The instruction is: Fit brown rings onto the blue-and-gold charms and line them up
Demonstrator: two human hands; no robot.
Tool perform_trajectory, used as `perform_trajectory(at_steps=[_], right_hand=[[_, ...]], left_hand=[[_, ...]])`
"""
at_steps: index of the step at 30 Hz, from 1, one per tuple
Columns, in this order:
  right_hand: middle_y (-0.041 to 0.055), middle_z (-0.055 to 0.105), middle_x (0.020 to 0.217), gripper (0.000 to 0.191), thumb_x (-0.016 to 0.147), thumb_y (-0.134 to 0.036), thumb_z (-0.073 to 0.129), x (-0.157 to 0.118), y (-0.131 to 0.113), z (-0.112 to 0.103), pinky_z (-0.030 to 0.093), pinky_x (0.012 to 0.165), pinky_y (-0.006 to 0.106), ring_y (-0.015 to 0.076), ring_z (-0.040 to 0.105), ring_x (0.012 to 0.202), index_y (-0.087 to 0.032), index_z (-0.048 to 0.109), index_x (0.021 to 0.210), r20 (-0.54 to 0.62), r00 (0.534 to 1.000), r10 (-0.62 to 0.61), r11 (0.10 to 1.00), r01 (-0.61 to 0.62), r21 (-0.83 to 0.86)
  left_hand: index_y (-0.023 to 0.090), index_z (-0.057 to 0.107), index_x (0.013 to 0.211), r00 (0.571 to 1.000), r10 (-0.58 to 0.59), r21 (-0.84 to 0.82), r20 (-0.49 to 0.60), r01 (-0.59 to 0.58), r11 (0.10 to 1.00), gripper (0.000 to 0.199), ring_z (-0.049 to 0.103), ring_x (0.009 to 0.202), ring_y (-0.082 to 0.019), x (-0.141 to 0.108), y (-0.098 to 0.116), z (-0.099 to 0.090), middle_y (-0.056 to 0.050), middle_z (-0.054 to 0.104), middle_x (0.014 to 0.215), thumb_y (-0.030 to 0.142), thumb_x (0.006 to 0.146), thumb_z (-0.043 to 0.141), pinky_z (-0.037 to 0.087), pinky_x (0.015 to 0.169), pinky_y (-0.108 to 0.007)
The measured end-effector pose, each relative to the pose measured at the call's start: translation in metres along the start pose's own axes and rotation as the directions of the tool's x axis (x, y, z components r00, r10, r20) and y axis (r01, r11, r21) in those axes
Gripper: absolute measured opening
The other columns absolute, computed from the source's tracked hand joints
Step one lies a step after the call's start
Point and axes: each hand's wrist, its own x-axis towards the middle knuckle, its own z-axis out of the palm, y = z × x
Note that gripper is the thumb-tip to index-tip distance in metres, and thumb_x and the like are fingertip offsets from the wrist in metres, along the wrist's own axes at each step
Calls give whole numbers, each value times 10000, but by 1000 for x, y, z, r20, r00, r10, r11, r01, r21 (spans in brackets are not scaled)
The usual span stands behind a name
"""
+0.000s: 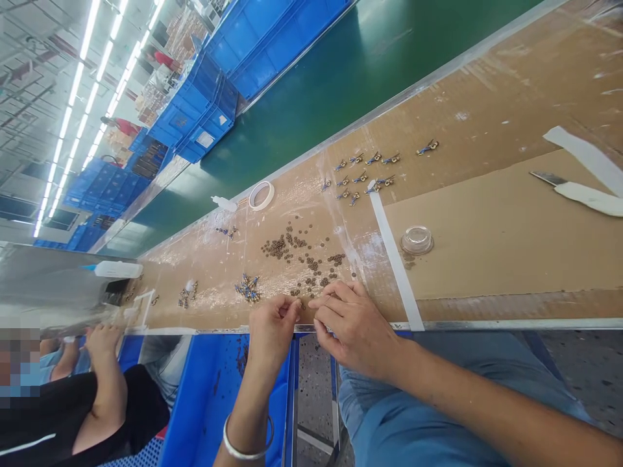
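At the table's front edge, my left hand (pixel 275 322) has its thumb and index finger pinched together, with a small item too tiny to make out at the tips. Just to its right is my right hand (pixel 351 324), its fingers bent and its fingertips close to the left ones; whatever it may hold is hidden. Many small brown discs (pixel 278 246) lie scattered on the brown tabletop (pixel 457 259) beyond both hands. A pile of small blue and gold figures (pixel 247 288) sits left of the discs. More such figures (pixel 360 178) are spread out farther back.
A tape roll (pixel 261 196) and white bottle (pixel 224 203) lie near the green belt (pixel 302 117). Right are a clear round dish (pixel 417 240) and a knife (pixel 584 196). A blue bin (pixel 219 402) stands below the table edge. Another person's hand (pixel 104 340) is at far left.
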Motion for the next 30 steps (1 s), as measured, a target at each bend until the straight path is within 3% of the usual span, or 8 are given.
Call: perform_trajectory(at_steps=[5,9,13,17,20,25,28,30], right_hand=[[49,663,798,110,900,-129,539,1,-1,0,368,815,377,222,538,955,-148,629,840,5,1000,9,1000,-9,-2],[52,677,833,110,903,-127,536,0,0,0,366,813,377,218,536,964,-153,626,845,0,1000,14,1000,-14,1],[49,670,809,114,907,-123,533,-1,0,0,369,832,381,215,542,960,-149,626,845,-8,1000,19,1000,-18,23],[58,678,815,151,917,-110,500,-1,0,-1,370,818,385,217,551,952,-150,629,848,-17,999,37,997,-36,65],[65,695,862,164,923,-111,505,0,0,-1,385,820,389,216,570,942,-154,628,822,-28,998,55,991,-51,121],[54,710,966,188,986,-159,474,4,2,-3,490,815,319,163,628,900,-169,661,965,-64,994,87,956,-65,287],[26,714,919,185,994,-182,486,6,1,-9,536,768,245,126,660,854,-184,671,995,-66,991,119,920,-85,382],[18,718,901,164,986,-195,516,6,-2,-14,548,742,222,117,673,833,-192,680,988,-50,989,138,891,-102,443]], left_hand=[[188,687,741,983,179,356,-38,-154,922,190,666,654,-198,-2,11,3,-58,734,713,198,873,551,404,598,-268],[184,671,710,955,295,445,35,-279,851,240,660,667,-207,-1,14,0,-72,717,723,161,892,516,393,584,-271],[181,695,800,944,329,281,34,-325,903,217,673,713,-192,1,3,-5,-59,737,773,149,897,504,454,650,-273],[196,722,872,957,290,116,0,-288,951,200,683,718,-179,0,-10,-8,-34,747,777,181,894,524,497,676,-279],[200,743,893,972,216,-45,-91,-220,974,150,702,714,-177,-8,-12,-9,-23,760,778,216,864,596,543,684,-287],[208,773,922,959,93,-391,-268,-197,899,128,723,688,-172,-39,3,-8,-4,771,766,254,823,705,610,681,-281],[226,777,942,943,72,-453,-325,-222,863,132,728,673,-167,-57,12,-7,11,766,745,227,822,720,625,663,-267],[245,776,960,930,116,-437,-350,-271,858,154,735,693,-157,-64,17,-7,14,774,787,194,828,716,628,682,-253]])
